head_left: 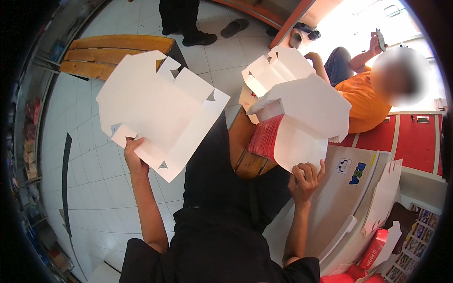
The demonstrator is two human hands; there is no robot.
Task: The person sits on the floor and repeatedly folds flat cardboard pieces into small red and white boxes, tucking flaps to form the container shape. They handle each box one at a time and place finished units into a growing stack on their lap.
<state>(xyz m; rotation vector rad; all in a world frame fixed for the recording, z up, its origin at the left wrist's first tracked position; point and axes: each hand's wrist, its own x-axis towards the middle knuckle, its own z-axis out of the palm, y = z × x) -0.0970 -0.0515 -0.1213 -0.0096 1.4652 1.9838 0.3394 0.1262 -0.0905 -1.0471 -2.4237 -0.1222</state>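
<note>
My left hand [135, 155] pinches one corner of a white cardboard box blank [155, 104], a partly unfolded sheet with notched tabs. It is held up and tilted over the floor and my left thigh. On the right, a thick stack of nested cardboard box blanks [302, 139] with red outer edges rests by the wooden bench. My right hand [306, 181] is at the stack's near edge, fingers curled against the top blank's rim. Whether the fingers hold one sheet or several is hidden. Behind it stands another group of white cardboard blanks [278, 70].
A wooden bench [250, 137] stands between my legs and the stack. Another slatted bench [113, 47] is at the far left. A person in an orange shirt [363, 96] sits at right, holding a phone. A pale refrigerator [330, 203] lies close to my right arm.
</note>
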